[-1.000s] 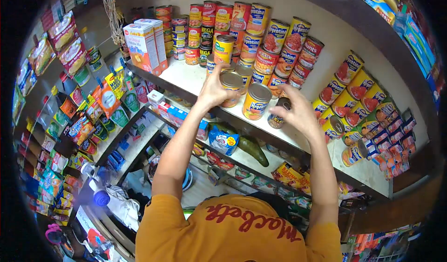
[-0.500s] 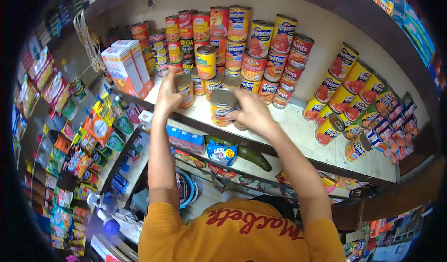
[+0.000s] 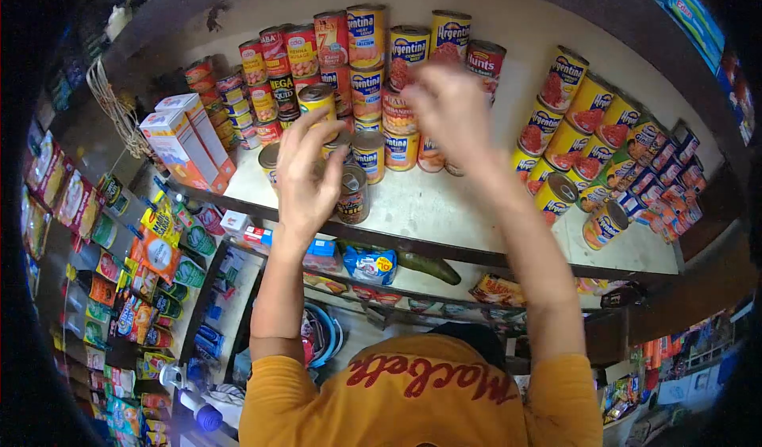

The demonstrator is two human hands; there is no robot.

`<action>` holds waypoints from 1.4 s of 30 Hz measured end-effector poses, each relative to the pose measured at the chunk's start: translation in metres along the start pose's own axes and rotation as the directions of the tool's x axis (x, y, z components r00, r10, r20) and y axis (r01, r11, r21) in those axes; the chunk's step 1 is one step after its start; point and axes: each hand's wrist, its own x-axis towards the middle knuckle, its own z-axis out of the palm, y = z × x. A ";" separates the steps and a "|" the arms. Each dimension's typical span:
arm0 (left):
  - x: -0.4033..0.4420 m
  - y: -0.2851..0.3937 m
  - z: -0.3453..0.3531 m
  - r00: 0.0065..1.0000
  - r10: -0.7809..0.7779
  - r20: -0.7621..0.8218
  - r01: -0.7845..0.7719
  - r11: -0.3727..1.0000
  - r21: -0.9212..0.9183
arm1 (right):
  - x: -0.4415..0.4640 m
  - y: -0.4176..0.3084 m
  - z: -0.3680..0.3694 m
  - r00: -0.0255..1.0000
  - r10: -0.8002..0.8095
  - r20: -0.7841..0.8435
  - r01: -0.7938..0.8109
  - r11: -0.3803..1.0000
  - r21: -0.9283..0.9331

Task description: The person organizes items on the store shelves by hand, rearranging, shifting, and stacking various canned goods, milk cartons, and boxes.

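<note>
My left hand (image 3: 304,181) is raised with its fingers apart, beside a dark-labelled can (image 3: 353,197) near the shelf's front edge. Behind its fingers stands a yellow can (image 3: 317,98) on top of others, partly covered. Another can (image 3: 269,163) shows left of that hand, and an Argentina can (image 3: 368,158) stands to its right. My right hand (image 3: 459,113) is smeared by motion in front of stacked Argentina cans (image 3: 409,50) and a Hunt's can (image 3: 485,56). Whether anything is in it cannot be made out.
Two upright boxes (image 3: 184,141) stand at the shelf's left end. More stacked Argentina cans (image 3: 567,145) and small tins (image 3: 667,185) occupy the right. Below lie a blue pack (image 3: 370,265) and a long green vegetable (image 3: 429,268). Hanging packets (image 3: 159,256) line the left.
My right hand has left the front Argentina can it was gripping and risen toward the back stacks. My left hand has come away from the can it was touching. The view has shifted somewhat.
</note>
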 end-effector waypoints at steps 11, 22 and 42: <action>-0.065 0.035 0.077 0.940 0.152 0.306 -0.017 0.915 -0.404 | 0.092 0.025 -0.027 0.984 0.017 -0.177 -0.114 0.825 -0.554; -0.067 0.032 0.075 0.946 0.053 0.320 0.080 0.917 -0.390 | 0.080 0.045 -0.022 0.909 -0.152 -0.388 0.166 0.986 0.004; -0.011 0.091 0.183 0.616 -0.057 0.786 0.468 0.829 -0.307 | -0.146 0.087 -0.053 0.952 -0.223 -0.208 0.156 0.942 -0.296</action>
